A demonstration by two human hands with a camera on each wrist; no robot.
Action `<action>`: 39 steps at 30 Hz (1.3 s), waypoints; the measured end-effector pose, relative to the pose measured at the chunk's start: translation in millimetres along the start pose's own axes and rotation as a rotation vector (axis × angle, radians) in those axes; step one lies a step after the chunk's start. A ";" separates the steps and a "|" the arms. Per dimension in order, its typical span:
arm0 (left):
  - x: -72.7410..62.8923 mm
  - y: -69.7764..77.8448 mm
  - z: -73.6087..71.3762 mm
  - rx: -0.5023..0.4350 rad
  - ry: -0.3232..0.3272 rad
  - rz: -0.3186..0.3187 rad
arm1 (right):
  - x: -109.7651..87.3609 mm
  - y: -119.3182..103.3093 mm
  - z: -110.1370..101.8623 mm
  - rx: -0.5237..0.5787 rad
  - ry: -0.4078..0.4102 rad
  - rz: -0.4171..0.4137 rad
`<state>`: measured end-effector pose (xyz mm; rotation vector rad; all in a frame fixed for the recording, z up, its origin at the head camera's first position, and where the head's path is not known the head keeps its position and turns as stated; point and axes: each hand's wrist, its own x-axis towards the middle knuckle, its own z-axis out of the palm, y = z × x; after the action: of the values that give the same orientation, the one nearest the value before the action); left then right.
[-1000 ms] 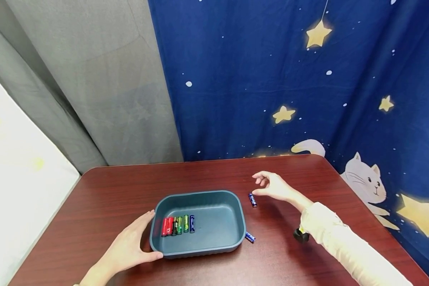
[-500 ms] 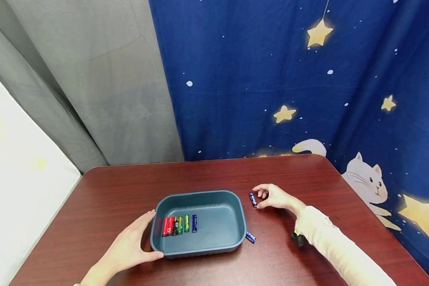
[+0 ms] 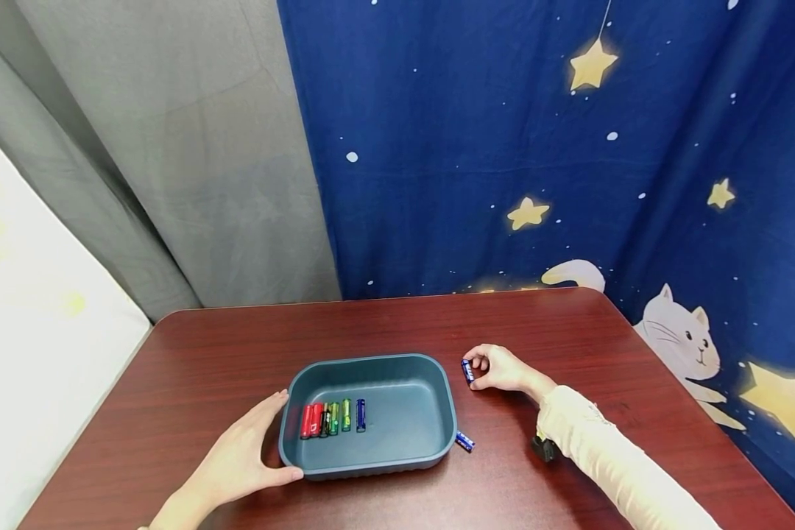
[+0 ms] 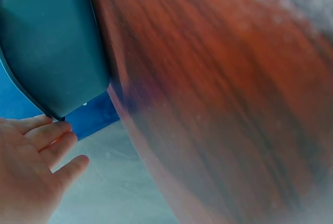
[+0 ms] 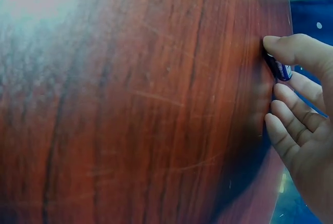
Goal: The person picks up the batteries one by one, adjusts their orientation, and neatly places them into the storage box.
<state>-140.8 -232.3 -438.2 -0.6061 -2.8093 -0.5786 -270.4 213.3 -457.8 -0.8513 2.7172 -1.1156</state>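
Note:
My right hand [image 3: 501,368] pinches a blue battery [image 3: 467,371] by its two ends between thumb and index finger, low over the table to the right of the bin. In the right wrist view that battery [image 5: 282,71] shows between thumb and index, the other fingers loosely bent below. My left hand [image 3: 241,450] lies at the left end of a dark teal plastic bin [image 3: 397,463], thumb and fingers spread, with fingertips at its rim. Inside the bin, red [image 3: 306,421], green [image 3: 347,415] and blue [image 3: 361,415] batteries stand in a row toward the left.
Another blue battery [image 3: 464,441] lies on the table by the bin's front right corner. The dark red wooden table [image 3: 384,324] ends at a grey curtain [image 3: 238,184] and a blue star-patterned curtain [image 3: 437,147].
My right hand has come down and slightly toward me, and its thumb and index finger have closed on the blue battery. My left hand stays at the bin.

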 end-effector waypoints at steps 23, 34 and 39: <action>-0.1 0.6 -1.3 -0.011 0.006 0.005 | 2.5 -45.3 -25.0 0.088 0.090 0.009; 0.3 0.6 -1.8 -0.029 -0.010 -0.010 | 14.6 -63.0 -22.9 0.062 0.104 -0.034; 0.9 -0.6 -1.0 -0.022 -0.010 -0.007 | 20.7 -78.6 -17.3 0.069 0.075 -0.090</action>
<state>-141.8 -232.9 -437.2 -0.6047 -2.8190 -0.6107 -256.2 167.7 -389.8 -0.9489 2.7058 -1.2765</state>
